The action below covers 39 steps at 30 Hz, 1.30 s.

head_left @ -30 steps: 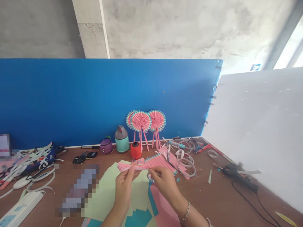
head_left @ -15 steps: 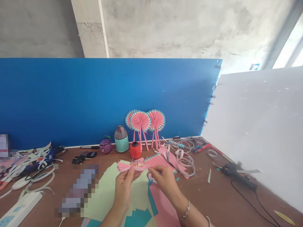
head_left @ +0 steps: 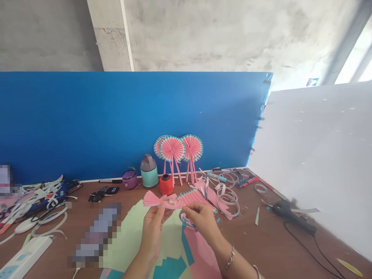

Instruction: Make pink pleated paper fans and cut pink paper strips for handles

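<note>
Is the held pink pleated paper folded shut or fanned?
Partly fanned: left hand pinches the pink pleated paper; its left end splays open.

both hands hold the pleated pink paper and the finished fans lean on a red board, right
Not quite. The head view shows the fans leaning on a blue board, not red. The left hand and right hand do hold the pleated pink paper.

I am seeing both hands, left hand (head_left: 153, 224) and right hand (head_left: 200, 221), pinching a pink pleated paper strip (head_left: 170, 201) above the desk (head_left: 261, 240).
</note>
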{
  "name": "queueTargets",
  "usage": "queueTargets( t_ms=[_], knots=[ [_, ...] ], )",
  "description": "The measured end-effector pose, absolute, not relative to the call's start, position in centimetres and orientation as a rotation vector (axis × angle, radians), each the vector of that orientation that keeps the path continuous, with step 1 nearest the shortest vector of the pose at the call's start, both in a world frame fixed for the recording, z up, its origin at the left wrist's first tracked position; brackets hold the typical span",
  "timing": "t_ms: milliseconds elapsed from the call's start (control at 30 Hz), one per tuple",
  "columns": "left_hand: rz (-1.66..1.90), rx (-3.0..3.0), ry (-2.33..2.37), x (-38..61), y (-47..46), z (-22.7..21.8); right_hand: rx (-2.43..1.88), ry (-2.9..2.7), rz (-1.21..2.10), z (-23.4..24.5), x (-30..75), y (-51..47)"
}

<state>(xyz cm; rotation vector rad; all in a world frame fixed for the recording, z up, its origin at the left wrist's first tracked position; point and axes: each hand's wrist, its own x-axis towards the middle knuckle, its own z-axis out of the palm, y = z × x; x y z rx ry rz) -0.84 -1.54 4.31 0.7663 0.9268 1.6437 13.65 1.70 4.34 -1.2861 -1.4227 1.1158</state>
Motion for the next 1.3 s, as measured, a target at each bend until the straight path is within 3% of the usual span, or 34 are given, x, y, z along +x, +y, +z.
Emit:
queueTargets(
  t_ms=[333,600,1300],
  knots=[
    [1.583,0.902,1.185,-0.8,-1.5,3.6,-1.343,-1.512,1.032,4.1,13.7,1.6],
    [1.566,0.870,1.029,-0.9,-1.6,3.5,-1.347,-1.534,1.000,3.9,13.7,1.7],
    [1.503,0.651,0.847,-1.6,-1.1,3.6,-1.124,-1.427,1.280,4.3,14.2,1.8]
  ],
)
